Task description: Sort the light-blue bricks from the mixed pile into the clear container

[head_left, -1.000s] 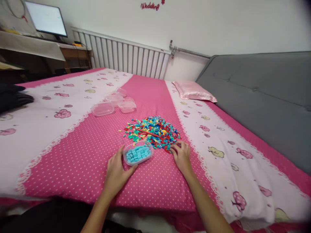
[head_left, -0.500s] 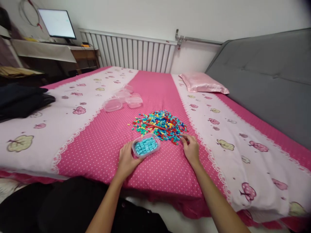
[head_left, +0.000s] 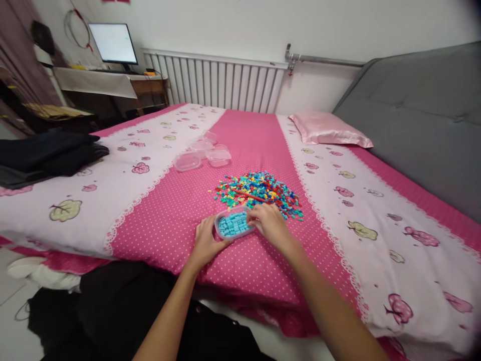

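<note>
My left hand grips the left end of a small clear plastic container on the bed, thumb at the front and fingers behind. Inside the container lie many light-blue toy bricks. My right hand is at the container's right end, its fingertips pinched together over the bricks. Whatever sits between those fingertips is hidden. Just beyond both hands spreads a pile of small multicoloured bricks, red, blue, green and yellow. A thin red stick lies across the pile.
Several clear plastic containers or lids lie at the back left on the pink bedspread. A pink pillow rests near the grey headboard. Folded dark clothes are at the left. A radiator stands behind the bed.
My right hand has moved left from the pile's near right edge to the container's right end. My left hand keeps its hold on the container. The camera view has swung a little left.
</note>
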`<state>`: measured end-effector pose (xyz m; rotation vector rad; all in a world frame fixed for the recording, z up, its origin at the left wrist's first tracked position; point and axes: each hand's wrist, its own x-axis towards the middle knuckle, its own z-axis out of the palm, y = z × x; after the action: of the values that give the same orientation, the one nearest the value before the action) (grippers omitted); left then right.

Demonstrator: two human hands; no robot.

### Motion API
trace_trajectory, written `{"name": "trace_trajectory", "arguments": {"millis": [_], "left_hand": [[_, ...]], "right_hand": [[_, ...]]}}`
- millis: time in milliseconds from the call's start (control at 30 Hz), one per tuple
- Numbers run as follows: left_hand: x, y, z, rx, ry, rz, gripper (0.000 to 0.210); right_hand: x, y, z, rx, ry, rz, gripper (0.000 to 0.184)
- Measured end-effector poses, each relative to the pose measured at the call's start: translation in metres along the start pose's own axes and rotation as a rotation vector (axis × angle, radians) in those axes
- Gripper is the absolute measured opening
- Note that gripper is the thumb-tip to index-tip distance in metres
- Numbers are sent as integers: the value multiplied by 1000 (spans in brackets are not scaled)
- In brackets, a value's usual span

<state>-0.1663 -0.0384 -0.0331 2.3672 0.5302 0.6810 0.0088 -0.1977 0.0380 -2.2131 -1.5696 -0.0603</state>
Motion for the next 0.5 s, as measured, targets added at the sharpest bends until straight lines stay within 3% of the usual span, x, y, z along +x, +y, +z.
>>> {"name": "trace_trajectory", "arguments": {"millis": [233, 500], "left_hand": [[2, 0, -2, 7, -41, -13, 52], [3, 2, -5, 10, -75, -27, 52]], "right_hand": [[7, 11, -2, -33, -148, -59, 31], [3, 5, -8, 16, -150, -81, 27]]}}
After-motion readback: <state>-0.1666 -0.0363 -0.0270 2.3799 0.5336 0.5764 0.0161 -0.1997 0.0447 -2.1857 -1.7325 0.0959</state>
